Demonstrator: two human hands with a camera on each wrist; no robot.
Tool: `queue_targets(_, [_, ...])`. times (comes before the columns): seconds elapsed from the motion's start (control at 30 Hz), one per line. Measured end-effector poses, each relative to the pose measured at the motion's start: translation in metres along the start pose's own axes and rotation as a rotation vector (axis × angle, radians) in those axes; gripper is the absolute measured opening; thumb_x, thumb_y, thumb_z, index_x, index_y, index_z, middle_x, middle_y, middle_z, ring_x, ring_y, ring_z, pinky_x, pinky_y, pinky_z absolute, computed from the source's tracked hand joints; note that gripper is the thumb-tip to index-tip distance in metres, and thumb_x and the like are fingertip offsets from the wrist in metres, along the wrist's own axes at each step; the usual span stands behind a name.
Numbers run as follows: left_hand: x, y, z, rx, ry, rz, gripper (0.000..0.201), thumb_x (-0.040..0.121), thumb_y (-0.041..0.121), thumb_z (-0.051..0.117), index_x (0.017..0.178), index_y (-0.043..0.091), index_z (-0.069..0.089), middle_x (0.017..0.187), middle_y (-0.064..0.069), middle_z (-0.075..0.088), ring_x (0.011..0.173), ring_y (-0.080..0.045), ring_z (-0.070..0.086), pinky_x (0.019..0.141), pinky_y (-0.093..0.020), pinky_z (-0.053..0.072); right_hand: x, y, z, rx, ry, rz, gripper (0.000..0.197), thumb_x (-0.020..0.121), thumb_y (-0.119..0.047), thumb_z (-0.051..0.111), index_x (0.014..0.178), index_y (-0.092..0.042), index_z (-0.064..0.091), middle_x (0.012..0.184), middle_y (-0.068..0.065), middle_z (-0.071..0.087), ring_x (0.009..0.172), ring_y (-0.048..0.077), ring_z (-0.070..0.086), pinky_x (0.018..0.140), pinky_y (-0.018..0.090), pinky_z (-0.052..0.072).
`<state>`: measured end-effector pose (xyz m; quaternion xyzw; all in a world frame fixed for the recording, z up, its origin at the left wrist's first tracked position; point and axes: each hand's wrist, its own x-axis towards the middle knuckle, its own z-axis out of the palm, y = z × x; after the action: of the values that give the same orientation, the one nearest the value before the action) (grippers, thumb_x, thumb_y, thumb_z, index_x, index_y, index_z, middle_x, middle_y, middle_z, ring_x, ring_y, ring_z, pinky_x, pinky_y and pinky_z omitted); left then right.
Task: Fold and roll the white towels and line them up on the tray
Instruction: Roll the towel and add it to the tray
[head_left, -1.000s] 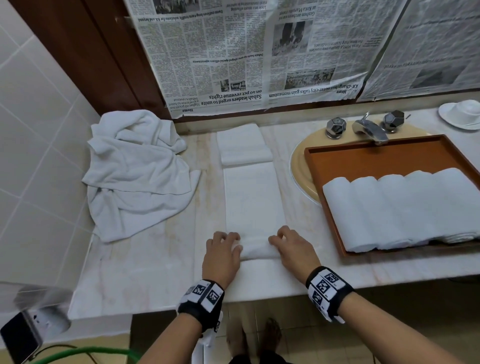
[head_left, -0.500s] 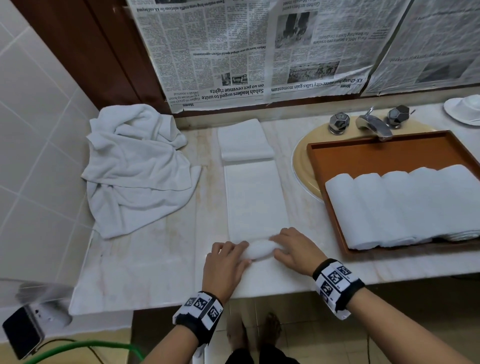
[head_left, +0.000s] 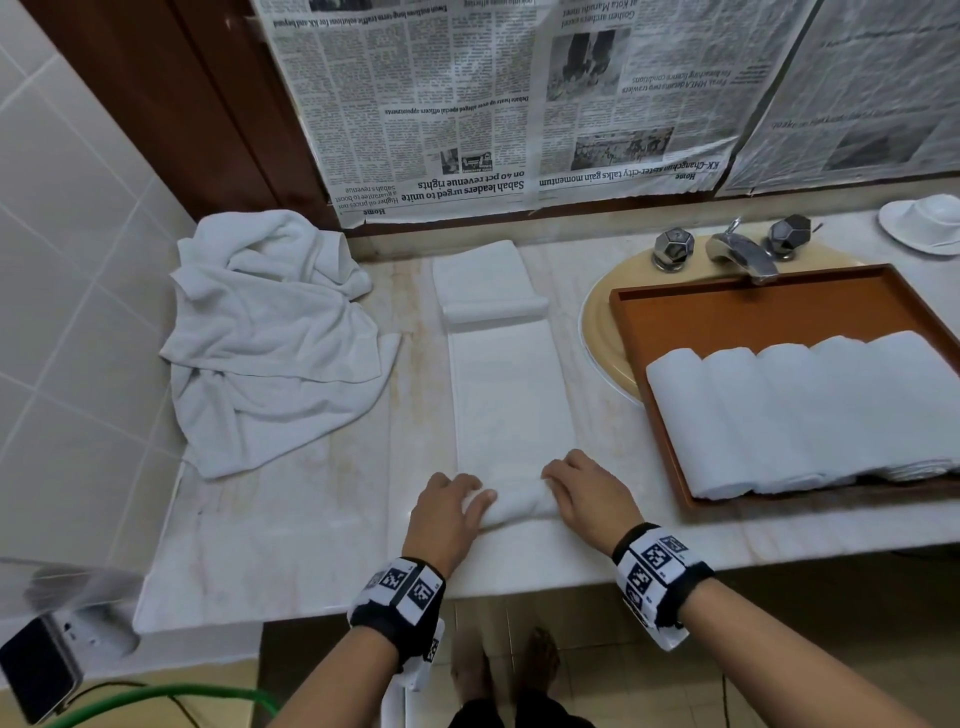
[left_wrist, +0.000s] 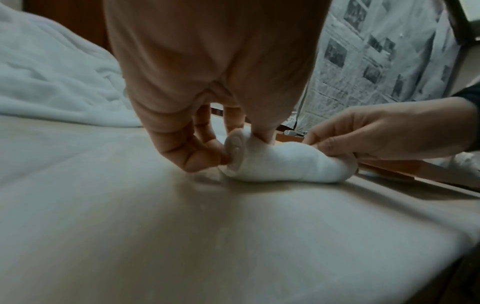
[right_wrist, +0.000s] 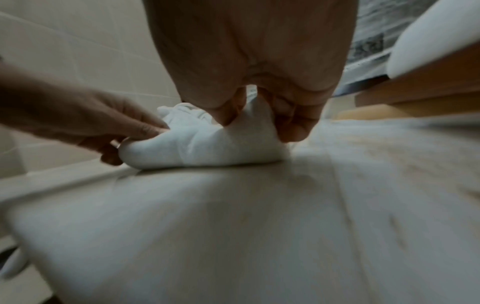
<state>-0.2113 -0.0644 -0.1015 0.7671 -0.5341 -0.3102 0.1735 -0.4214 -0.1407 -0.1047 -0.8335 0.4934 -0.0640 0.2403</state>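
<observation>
Rolling step: left hand (head_left: 448, 512) and right hand (head_left: 589, 493) each grip the towel (head_left: 506, 400) roll's ends; next, roll evenly onward.

Both forearms are bare, each wrist wrapped in a black band (head_left: 397, 597) carrying white squares printed with black square-pattern markers, and two bare feet (head_left: 506, 670) show below.

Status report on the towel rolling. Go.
Left hand and right hand grip the roll ends. Folded strip mostly unrolled. Tray holds rolled towels. Path clear.
</observation>
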Motion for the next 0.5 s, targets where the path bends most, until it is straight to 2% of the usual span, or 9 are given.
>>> queue_targets(0.1, [0.000, 0.001, 0.001, 0.113, 0.060, 0.062, 0.036, 0.098, 0.045, 0.054, 0.107, 0.014, 0.068, 0.116, 0.002, 0.046, 0.099, -0.018, 0.055, 0.081, -0.032, 0.048, -0.001, -0.004, 0.005, -0.036, 0.019, -0.026, 0.016, 0.099, -0.017, 0.047, 0.103, -0.012, 0.062, 0.102, 0.004, 0.057, 0.093, 0.025, 0.053, 0.074, 0.034, 0.044])
queue_targets(0.17, [-0.003, 0.005, 0.002, 0.144, 0.053, 0.146, 0.032, 0.099, 0.041, 0.052, 0.114, 0.017, 0.067, 0.124, 0.003, 0.047, 0.106, -0.018, 0.052, 0.085, -0.033, 0.047, 0.000, -0.006, 0.003, 0.024, -0.031, 0.049, 0.017, 0.101, -0.018, 0.042, 0.104, -0.013, 0.059, 0.104, 0.001, 0.056, 0.098, 0.021, 0.049, 0.079, 0.034, 0.044])
queue_targets(0.27, [-0.008, 0.005, 0.005, 0.214, -0.052, 0.203, 0.045, 0.098, 0.058, 0.044, 0.132, 0.032, 0.056, 0.123, 0.007, 0.055, 0.114, -0.018, 0.050, 0.092, -0.034, 0.044, 0.004, -0.005, 0.001, 0.068, -0.058, 0.098, 0.017, 0.100, -0.016, 0.043, 0.102, -0.013, 0.060, 0.102, 0.002, 0.058, 0.096, 0.022, 0.051, 0.081, 0.035, 0.043])
queue_targets(0.33, [-0.012, 0.001, 0.005, 0.248, -0.066, 0.221, 0.054, 0.091, 0.070, 0.044, 0.132, 0.036, 0.055, 0.123, 0.010, 0.055, 0.113, -0.015, 0.050, 0.092, -0.033, 0.043, 0.005, -0.006, 0.002, 0.065, -0.063, 0.119, 0.017, 0.099, -0.013, 0.044, 0.101, -0.013, 0.061, 0.100, 0.002, 0.059, 0.094, 0.023, 0.051, 0.079, 0.034, 0.042])
queue_targets(0.4, [-0.014, -0.003, 0.007, 0.276, -0.068, 0.244, 0.056, 0.088, 0.073, 0.048, 0.129, 0.037, 0.057, 0.123, 0.012, 0.055, 0.112, -0.013, 0.048, 0.089, -0.029, 0.042, 0.003, -0.008, 0.001, 0.033, -0.069, 0.129, 0.016, 0.098, -0.011, 0.044, 0.101, -0.014, 0.059, 0.099, 0.002, 0.058, 0.092, 0.024, 0.053, 0.076, 0.033, 0.042])
queue_targets(0.47, [-0.015, -0.004, 0.007, 0.268, -0.080, 0.230, 0.052, 0.089, 0.069, 0.051, 0.127, 0.034, 0.060, 0.122, 0.012, 0.054, 0.113, -0.011, 0.047, 0.086, -0.025, 0.041, -0.001, -0.012, -0.002, -0.083, -0.032, 0.051, 0.020, 0.089, -0.004, 0.052, 0.105, -0.016, 0.058, 0.099, 0.002, 0.058, 0.088, 0.025, 0.055, 0.071, 0.033, 0.043])
queue_targets(0.5, [-0.014, -0.002, 0.007, 0.261, -0.084, 0.217, 0.050, 0.090, 0.067, 0.051, 0.125, 0.033, 0.061, 0.121, 0.012, 0.054, 0.112, -0.012, 0.047, 0.084, -0.025, 0.040, -0.004, -0.013, -0.003, -0.136, -0.001, -0.029, 0.030, 0.080, 0.000, 0.059, 0.104, -0.017, 0.061, 0.099, 0.002, 0.059, 0.086, 0.025, 0.057, 0.068, 0.033, 0.044])
